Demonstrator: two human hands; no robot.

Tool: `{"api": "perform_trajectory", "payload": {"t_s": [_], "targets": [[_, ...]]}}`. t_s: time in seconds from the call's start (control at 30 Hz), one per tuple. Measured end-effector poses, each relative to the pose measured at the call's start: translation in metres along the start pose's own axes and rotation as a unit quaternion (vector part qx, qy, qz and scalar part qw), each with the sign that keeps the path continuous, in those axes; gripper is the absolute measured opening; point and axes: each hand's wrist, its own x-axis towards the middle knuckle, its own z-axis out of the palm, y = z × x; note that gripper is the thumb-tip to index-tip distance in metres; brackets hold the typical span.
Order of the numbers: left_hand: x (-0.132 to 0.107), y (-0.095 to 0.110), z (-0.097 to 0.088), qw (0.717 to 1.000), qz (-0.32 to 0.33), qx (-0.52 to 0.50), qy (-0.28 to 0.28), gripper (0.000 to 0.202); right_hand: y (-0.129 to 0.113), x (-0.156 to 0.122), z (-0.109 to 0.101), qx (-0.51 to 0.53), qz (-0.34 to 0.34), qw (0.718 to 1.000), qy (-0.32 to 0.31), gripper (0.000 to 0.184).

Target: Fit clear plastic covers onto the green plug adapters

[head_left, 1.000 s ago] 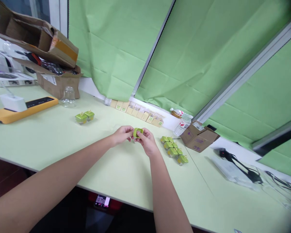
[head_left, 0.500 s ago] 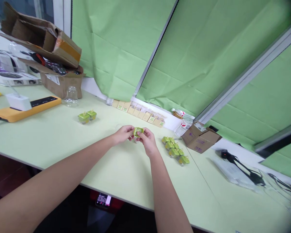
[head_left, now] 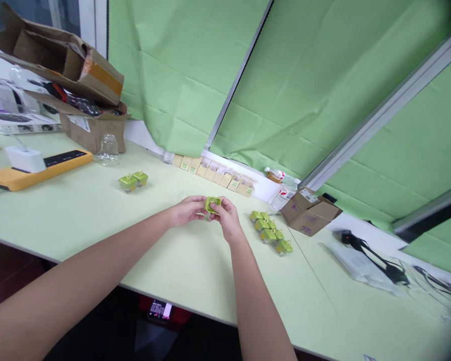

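Note:
Over the middle of the table, my right hand (head_left: 227,216) pinches a small green square lid (head_left: 213,204), its thumb pressed into the hollow side. My left hand (head_left: 190,210) is closed at the lid's left edge, its fingertips touching it. Something clear shows faintly below the lid between the fingers; I cannot make out its shape. To the right of my hands stands a cluster of several small clear tubs with green lids (head_left: 267,234), each topped by a little loop. Two more green-lidded tubs (head_left: 133,180) stand to the left.
Small cardboard boxes (head_left: 212,171) line the wall. Plastic bottles (head_left: 281,196) and a carton (head_left: 310,213) stand at the back right. At left are an orange power strip (head_left: 67,159), a clear jar (head_left: 108,150) and cardboard boxes (head_left: 93,131). Black cables (head_left: 376,255) lie at far right.
The lid has turned slightly in my fingers, so more of its hollow side faces me. My left hand has shifted a little left; the whole view has moved slightly.

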Motion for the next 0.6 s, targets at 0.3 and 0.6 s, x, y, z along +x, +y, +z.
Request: {"api": "perform_trajectory", "payload": {"t_s": [0.3,0.6], "targets": [[0.005,-0.004,-0.001,0.996,0.034,0.053,0.063,0.025,0.009,0.004,0.002,0.009,-0.042,0.999,0.031,0.026],[-0.001,0.004,0.008,0.999,0.015,-0.03,0.025,0.031,0.005,0.003,0.011,0.014,-0.02,0.998,0.066,0.038]]}}
